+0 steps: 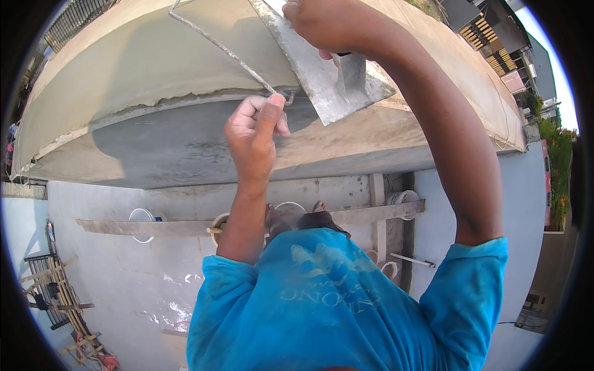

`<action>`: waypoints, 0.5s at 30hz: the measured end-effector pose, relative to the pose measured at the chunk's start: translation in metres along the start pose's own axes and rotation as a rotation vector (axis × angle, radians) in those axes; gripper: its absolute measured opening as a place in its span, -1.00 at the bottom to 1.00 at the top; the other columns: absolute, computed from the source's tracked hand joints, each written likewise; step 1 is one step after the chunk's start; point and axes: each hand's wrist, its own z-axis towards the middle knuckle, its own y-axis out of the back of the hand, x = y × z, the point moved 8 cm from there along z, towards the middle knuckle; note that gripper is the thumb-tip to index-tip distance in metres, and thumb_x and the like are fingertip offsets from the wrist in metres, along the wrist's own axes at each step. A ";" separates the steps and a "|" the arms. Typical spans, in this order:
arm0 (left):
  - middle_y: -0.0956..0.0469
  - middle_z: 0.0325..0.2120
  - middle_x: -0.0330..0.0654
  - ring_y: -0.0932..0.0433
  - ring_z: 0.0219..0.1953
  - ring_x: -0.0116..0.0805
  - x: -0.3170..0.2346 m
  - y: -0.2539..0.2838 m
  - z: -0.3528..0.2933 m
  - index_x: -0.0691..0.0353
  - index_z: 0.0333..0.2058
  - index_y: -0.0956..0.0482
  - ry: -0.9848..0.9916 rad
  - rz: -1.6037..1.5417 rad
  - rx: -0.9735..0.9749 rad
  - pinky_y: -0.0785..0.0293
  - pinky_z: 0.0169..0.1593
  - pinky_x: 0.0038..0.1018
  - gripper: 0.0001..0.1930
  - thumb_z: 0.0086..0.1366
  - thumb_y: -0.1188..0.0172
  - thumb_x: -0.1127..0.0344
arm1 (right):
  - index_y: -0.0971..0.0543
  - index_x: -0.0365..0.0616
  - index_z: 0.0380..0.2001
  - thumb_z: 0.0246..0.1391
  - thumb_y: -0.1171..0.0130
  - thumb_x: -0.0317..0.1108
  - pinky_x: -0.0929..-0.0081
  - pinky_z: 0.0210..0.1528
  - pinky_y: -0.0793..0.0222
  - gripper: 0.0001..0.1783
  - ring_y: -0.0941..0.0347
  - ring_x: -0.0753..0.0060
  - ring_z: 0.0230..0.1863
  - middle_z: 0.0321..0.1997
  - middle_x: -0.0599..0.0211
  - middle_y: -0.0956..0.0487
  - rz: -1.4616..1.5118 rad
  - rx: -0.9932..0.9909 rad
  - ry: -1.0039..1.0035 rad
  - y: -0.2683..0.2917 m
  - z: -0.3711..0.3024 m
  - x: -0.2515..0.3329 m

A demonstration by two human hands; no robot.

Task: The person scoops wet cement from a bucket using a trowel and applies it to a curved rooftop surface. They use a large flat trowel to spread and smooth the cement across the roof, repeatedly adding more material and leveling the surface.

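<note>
My left hand [255,127] is closed, pinching the hooked lower end of a thin, cement-coated bent metal rod [226,52] between thumb and fingers. The rod slants up and left over the concrete ledge [204,46]. My right hand [325,25] is closed in a fist above a flat grey trowel [331,102] smeared with cement. Its handle is mostly hidden under my fingers. The trowel's lower corner overhangs the ledge's front edge, right of my left hand. A rough broken strip of mortar [179,99] runs along that edge, left of the rod.
Below the ledge, a long plank [365,214] runs across, with my foot [318,206] on or near it. White buckets [142,215] [405,198] stand near both ends. Bamboo poles [65,297] lean at lower left. Plants [554,157] grow far right.
</note>
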 end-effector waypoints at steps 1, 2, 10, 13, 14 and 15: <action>-0.48 -0.65 -0.29 -0.39 -0.58 -0.58 -0.001 0.001 0.000 0.27 -0.47 -0.53 -0.004 0.008 -0.011 -0.30 -0.42 -0.60 -0.75 0.37 -0.27 0.30 | -0.66 -0.36 -0.53 -0.16 -0.20 -0.43 0.14 -0.22 -0.54 -0.82 -0.62 -0.12 -0.37 -0.50 -0.14 -0.63 0.010 -0.039 -0.031 -0.001 -0.003 -0.006; -0.47 -0.66 -0.29 -0.39 -0.58 -0.57 -0.002 0.002 0.000 0.27 -0.47 -0.53 -0.006 0.015 -0.020 -0.30 -0.42 -0.60 -0.76 0.37 -0.27 0.30 | -0.66 -0.36 -0.53 -0.17 -0.20 -0.44 0.14 -0.21 -0.54 -0.83 -0.62 -0.13 -0.36 -0.49 -0.15 -0.63 0.089 -0.033 -0.096 -0.006 -0.010 -0.016; -0.42 -0.69 -0.28 -0.35 -0.61 -0.51 -0.004 0.006 0.001 0.28 -0.48 -0.53 -0.047 0.047 -0.059 -0.33 -0.43 -0.53 -0.76 0.37 -0.25 0.32 | -0.67 -0.38 -0.47 -0.13 -0.10 -0.51 0.10 -0.19 -0.53 -0.80 -0.61 -0.18 -0.31 -0.41 -0.21 -0.63 0.244 0.059 -0.436 -0.038 -0.094 -0.071; -0.39 -0.69 -0.27 -0.33 -0.61 -0.50 -0.004 0.006 0.002 0.28 -0.48 -0.52 -0.057 0.057 -0.087 -0.33 -0.46 -0.52 -0.76 0.37 -0.24 0.32 | -0.67 -0.37 -0.40 -0.08 -0.05 -0.49 0.10 -0.17 -0.52 -0.75 -0.62 -0.17 -0.30 -0.41 -0.20 -0.64 0.158 0.076 -0.458 -0.049 -0.124 -0.088; -0.38 -0.68 -0.27 -0.33 -0.61 -0.50 -0.004 0.008 0.002 0.28 -0.49 -0.52 -0.063 0.057 -0.100 -0.32 -0.47 -0.52 -0.76 0.37 -0.24 0.32 | -0.67 -0.38 -0.37 -0.03 -0.02 -0.47 0.10 -0.16 -0.52 -0.74 -0.62 -0.16 -0.29 -0.40 -0.20 -0.64 0.230 0.124 -0.516 -0.050 -0.135 -0.094; -0.38 -0.68 -0.28 -0.32 -0.61 -0.50 -0.002 0.010 0.002 0.28 -0.48 -0.52 -0.057 0.057 -0.108 -0.32 -0.49 -0.53 -0.77 0.37 -0.24 0.33 | -0.66 -0.39 -0.35 0.02 0.00 -0.45 0.10 -0.15 -0.52 -0.72 -0.62 -0.15 -0.29 -0.40 -0.20 -0.64 0.302 0.170 -0.573 -0.048 -0.147 -0.099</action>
